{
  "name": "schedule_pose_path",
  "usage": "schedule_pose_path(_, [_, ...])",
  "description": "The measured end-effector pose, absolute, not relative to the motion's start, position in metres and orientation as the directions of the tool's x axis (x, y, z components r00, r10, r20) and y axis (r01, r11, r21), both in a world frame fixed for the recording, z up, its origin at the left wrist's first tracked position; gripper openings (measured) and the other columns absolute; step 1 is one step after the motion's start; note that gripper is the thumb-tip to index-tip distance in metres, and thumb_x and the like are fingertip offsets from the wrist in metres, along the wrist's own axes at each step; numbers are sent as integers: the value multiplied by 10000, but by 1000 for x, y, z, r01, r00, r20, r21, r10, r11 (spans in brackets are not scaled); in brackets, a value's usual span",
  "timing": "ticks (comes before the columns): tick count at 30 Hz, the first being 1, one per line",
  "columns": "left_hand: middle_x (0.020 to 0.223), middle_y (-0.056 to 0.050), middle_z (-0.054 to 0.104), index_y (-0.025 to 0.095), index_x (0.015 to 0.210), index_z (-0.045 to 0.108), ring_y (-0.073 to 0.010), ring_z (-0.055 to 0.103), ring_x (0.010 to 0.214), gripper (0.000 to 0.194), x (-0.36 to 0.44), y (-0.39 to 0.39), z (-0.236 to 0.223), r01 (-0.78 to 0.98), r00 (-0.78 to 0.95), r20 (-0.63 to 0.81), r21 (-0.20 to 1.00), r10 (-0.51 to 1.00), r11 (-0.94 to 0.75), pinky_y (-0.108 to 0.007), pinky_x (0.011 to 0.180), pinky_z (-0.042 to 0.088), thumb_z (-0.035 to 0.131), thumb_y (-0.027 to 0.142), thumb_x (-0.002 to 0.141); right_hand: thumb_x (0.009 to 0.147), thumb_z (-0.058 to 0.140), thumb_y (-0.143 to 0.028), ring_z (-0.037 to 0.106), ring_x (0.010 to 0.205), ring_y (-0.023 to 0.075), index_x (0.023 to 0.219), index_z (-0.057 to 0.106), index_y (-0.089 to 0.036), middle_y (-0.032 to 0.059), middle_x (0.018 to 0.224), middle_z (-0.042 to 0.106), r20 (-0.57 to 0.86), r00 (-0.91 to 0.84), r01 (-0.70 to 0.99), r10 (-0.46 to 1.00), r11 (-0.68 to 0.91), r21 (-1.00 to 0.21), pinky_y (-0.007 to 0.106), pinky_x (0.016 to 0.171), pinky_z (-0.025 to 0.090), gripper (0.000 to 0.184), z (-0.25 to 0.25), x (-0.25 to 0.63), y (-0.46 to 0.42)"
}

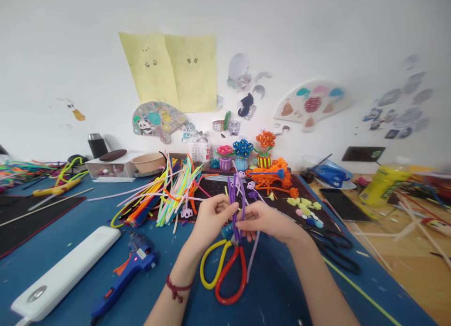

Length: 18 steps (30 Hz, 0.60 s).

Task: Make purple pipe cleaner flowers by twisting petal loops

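Three potted flowers (242,156), hands (218,218) (262,220) half-curled, pinching purple stems (235,208).

Purple pipe cleaners (233,190) sat at frame center between left hand (217,216) and right hand (261,220).

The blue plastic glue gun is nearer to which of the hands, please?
Left: the left hand is beyond the glue gun and rightward; the right hand is farther right.

Both hands (215,219) (265,219) meet mid-view, fingers curled in, left forearm coming from 7 o'clock, right from 5.
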<state>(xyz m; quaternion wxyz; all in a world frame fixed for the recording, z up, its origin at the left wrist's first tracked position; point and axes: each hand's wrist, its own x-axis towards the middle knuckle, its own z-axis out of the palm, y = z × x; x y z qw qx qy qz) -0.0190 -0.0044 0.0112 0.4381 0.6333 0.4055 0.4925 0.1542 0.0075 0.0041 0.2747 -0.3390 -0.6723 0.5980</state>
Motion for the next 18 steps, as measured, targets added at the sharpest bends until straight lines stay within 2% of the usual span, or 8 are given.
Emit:
schedule_pose_path(6, [549,10,570,151,637,547,-93,494,507,312,-17,-3,7,66,208,237,965,949,-255,-198,496,356,683,405,756,710,746,-486,567,469,111,676,659,-109,6,520,620,11,-569,120,822,96,-988,221,450,425,388,5,151,7])
schedule_pose_path(11, [525,16,557,153,610,534,-90,485,493,337,-17,-2,6,65,200,215,971,956,-232,-195,487,360,713,417,719,671,777,-476,547,445,103,640,648,-111,1,497,606,-21,-546,140,838,66,-988,209,423,394,389,10,150,3])
schedule_pose_path(18, [505,16,571,156,597,516,-67,446,431,341,-17,-2,5,89,169,176,977,970,-193,-181,447,350,672,415,756,719,737,-491,525,421,89,616,636,-110,-1,473,590,-44,-553,171,832,62,-983,199,416,378,408,11,151,3])
